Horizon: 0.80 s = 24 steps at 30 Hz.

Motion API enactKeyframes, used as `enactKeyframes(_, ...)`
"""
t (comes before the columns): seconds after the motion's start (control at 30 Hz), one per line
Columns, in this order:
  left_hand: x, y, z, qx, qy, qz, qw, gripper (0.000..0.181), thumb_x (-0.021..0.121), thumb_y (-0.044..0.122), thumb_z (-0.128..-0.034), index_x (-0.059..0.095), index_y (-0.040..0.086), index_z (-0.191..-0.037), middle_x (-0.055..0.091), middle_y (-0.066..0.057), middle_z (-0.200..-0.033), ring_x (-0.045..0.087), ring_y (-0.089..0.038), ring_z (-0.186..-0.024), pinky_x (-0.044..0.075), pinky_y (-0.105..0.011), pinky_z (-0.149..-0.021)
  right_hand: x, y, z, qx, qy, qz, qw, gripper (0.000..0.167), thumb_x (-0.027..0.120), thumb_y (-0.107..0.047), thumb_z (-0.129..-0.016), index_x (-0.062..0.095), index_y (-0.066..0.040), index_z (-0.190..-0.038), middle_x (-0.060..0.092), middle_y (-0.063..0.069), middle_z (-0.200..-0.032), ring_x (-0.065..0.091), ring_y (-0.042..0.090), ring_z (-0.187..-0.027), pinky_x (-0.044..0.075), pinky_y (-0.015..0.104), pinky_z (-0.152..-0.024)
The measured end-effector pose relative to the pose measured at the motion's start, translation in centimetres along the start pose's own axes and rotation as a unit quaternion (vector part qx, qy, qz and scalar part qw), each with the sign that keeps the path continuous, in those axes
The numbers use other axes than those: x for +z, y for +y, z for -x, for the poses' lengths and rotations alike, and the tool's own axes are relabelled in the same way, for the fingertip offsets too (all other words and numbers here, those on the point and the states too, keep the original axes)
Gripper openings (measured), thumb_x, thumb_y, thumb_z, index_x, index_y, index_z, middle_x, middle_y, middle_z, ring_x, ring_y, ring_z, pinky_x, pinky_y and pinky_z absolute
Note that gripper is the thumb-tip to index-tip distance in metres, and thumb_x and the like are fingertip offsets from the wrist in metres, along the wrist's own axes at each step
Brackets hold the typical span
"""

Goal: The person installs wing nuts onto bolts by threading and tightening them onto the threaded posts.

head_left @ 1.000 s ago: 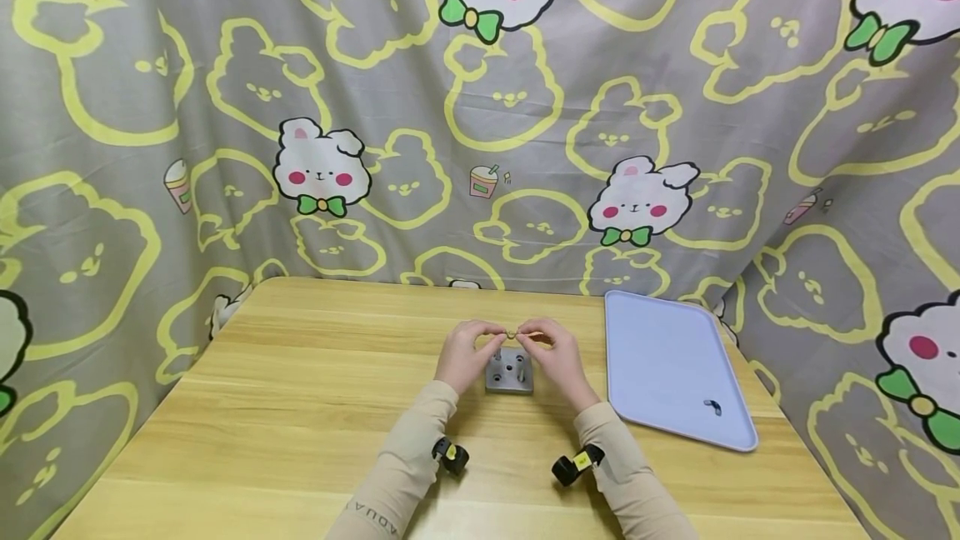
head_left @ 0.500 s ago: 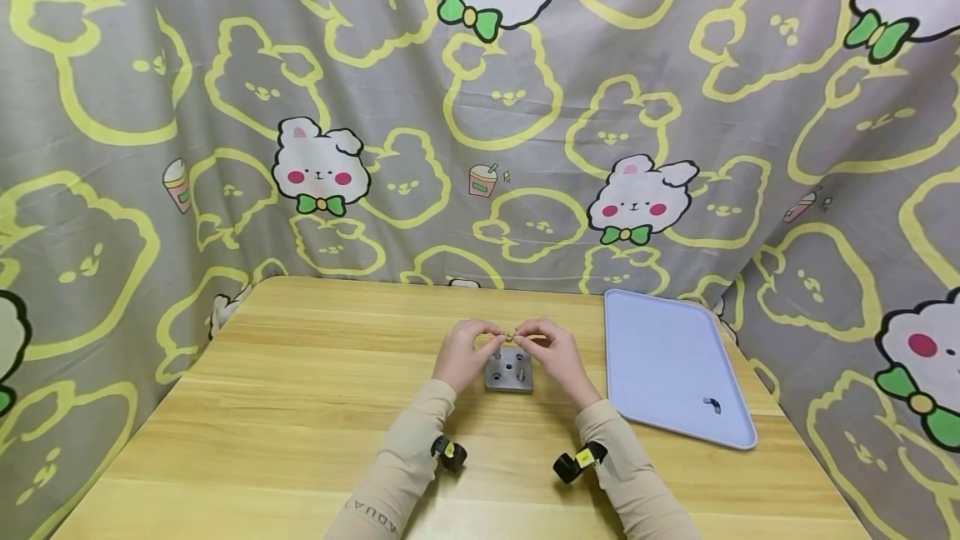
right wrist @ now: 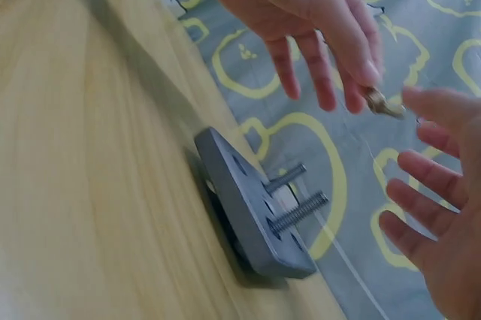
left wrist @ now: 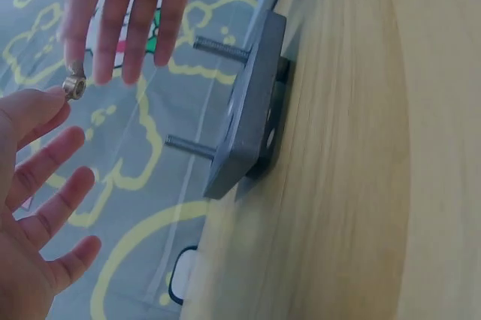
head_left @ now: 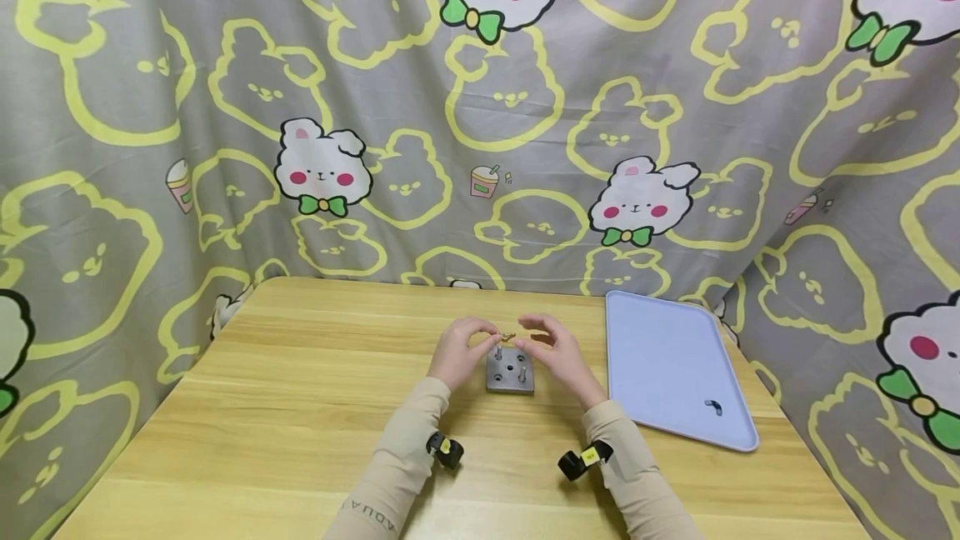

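Observation:
A small brass part [head_left: 507, 337], possibly a wing nut, is pinched between thumb and finger of my left hand [head_left: 457, 354]; in the right wrist view the brass part [right wrist: 382, 104] sticks out past the fingertips. My right hand [head_left: 558, 357] is beside it, thumb and fingers spread; whether a fingertip touches the part I cannot tell. Just below both hands lies a grey metal block [head_left: 510, 382] with holes and two upright threaded studs. The left wrist view shows the block [left wrist: 248, 110] and a ring-like opening in the brass part [left wrist: 74, 87].
A light blue tray [head_left: 667, 357] stands at the right of the wooden table [head_left: 300, 407], with a small dark part [head_left: 713, 407] in it. Behind the table hangs a patterned grey curtain [head_left: 420, 265].
My right thumb and index finger have parted and drawn back a little to the right from the brass part. My left hand has shifted slightly left and still pinches it.

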<state>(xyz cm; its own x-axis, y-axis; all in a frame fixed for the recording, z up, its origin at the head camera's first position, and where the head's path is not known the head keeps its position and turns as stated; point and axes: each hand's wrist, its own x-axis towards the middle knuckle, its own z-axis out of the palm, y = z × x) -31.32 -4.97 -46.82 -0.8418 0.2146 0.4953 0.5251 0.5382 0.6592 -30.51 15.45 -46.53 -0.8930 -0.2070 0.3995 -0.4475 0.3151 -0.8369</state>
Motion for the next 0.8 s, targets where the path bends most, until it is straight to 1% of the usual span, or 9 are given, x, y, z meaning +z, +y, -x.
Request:
enactKeyframes(0.1,-0.3,-0.4,0.0,-0.022,0.008,0.019,0.9995,0.016,0.070,0.025,-0.0891,0.074,0.012,-0.097,0.075,-0.003,-0.103,0.066,-0.023,-0.105,0.049,-0.042,-0.101,-0.6,0.1,0.0,-0.002,-0.009,0.022,0.9997,0.055,0.072,-0.016,-0.087,0.051,-0.003,-0.136,0.054,0.019,-0.139,0.048,0.037,-0.131,0.041,0.055,-0.109)
enactKeyframes(0.2,-0.6,-0.7,0.0,-0.030,0.018,0.039,0.9986,0.016,0.070,0.024,-0.0888,0.074,0.011,-0.097,0.075,-0.006,-0.104,0.066,-0.025,-0.104,0.049,-0.044,-0.100,-1.2,0.5,0.2,0.007,-0.026,0.070,0.9972,0.067,0.074,-0.021,-0.085,0.043,-0.008,-0.144,0.045,0.017,-0.148,0.040,0.037,-0.139,0.034,0.058,-0.114)
enactKeyframes(0.3,-0.8,-1.1,0.1,-0.036,0.026,0.055,0.9975,0.019,0.070,0.023,-0.0884,0.074,0.008,-0.099,0.074,-0.007,-0.104,0.067,-0.027,-0.104,0.050,-0.046,-0.100,-1.4,1.1,0.6,0.024,-0.064,0.120,0.9904,0.079,0.076,-0.028,-0.083,0.036,-0.014,-0.150,0.035,0.015,-0.156,0.031,0.038,-0.144,0.027,0.062,-0.116)
enactKeyframes(0.37,-0.8,-1.4,0.0,-0.037,0.034,0.057,0.9971,0.018,0.071,0.023,-0.0879,0.074,0.008,-0.098,0.075,-0.007,-0.102,0.067,-0.026,-0.101,0.050,-0.044,-0.098,-1.5,1.8,0.8,0.034,-0.096,0.149,0.9836,0.086,0.077,-0.032,-0.082,0.030,-0.015,-0.153,0.029,0.016,-0.159,0.025,0.040,-0.147,0.022,0.064,-0.116)
enactKeyframes(0.43,-0.7,-1.7,0.0,-0.036,0.040,0.059,0.9968,0.016,0.072,0.022,-0.0871,0.074,0.008,-0.095,0.075,-0.007,-0.100,0.068,-0.025,-0.099,0.051,-0.044,-0.097,-1.5,2.5,1.1,0.045,-0.129,0.167,0.9765,0.092,0.076,-0.038,-0.082,0.025,-0.015,-0.155,0.023,0.016,-0.161,0.018,0.041,-0.149,0.017,0.065,-0.117)
enactKeyframes(0.53,-0.5,-2.0,0.0,-0.036,0.045,0.069,0.9960,0.014,0.073,0.020,-0.0860,0.075,0.008,-0.093,0.075,-0.008,-0.098,0.069,-0.025,-0.097,0.053,-0.044,-0.095,-1.3,3.7,1.4,0.052,-0.157,0.182,0.9693,0.097,0.075,-0.044,-0.081,0.022,-0.012,-0.155,0.020,0.016,-0.162,0.012,0.042,-0.150,0.013,0.066,-0.117)
enactKeyframes(0.6,-0.2,-2.1,-0.1,-0.044,0.045,0.090,0.9940,0.016,0.073,0.019,-0.0856,0.074,0.005,-0.095,0.075,-0.011,-0.099,0.069,-0.028,-0.098,0.053,-0.048,-0.095,-1.2,4.2,1.5,0.056,-0.165,0.182,0.9678,0.098,0.075,-0.046,-0.080,0.023,-0.011,-0.155,0.021,0.017,-0.162,0.010,0.042,-0.150,0.012,0.066,-0.118)
enactKeyframes(0.73,0.4,-1.9,-0.2,-0.065,0.055,0.126,0.9884,0.016,0.073,0.016,-0.0852,0.074,0.003,-0.095,0.074,-0.014,-0.099,0.068,-0.031,-0.098,0.051,-0.054,-0.095,-1.1,4.7,1.8,0.058,-0.175,0.185,0.9653,0.100,0.076,-0.048,-0.079,0.024,-0.009,-0.155,0.022,0.017,-0.161,0.010,0.043,-0.150,0.011,0.066,-0.118)
enactKeyframes(0.8,0.7,-1.8,-0.2,-0.070,0.059,0.136,0.9864,0.014,0.073,0.015,-0.0852,0.074,0.003,-0.094,0.074,-0.014,-0.099,0.068,-0.032,-0.097,0.051,-0.055,-0.094,-1.1,4.8,1.9,0.062,-0.182,0.189,0.9629,0.101,0.076,-0.048,-0.078,0.023,-0.010,-0.155,0.021,0.016,-0.162,0.009,0.042,-0.150,0.011,0.066,-0.118)
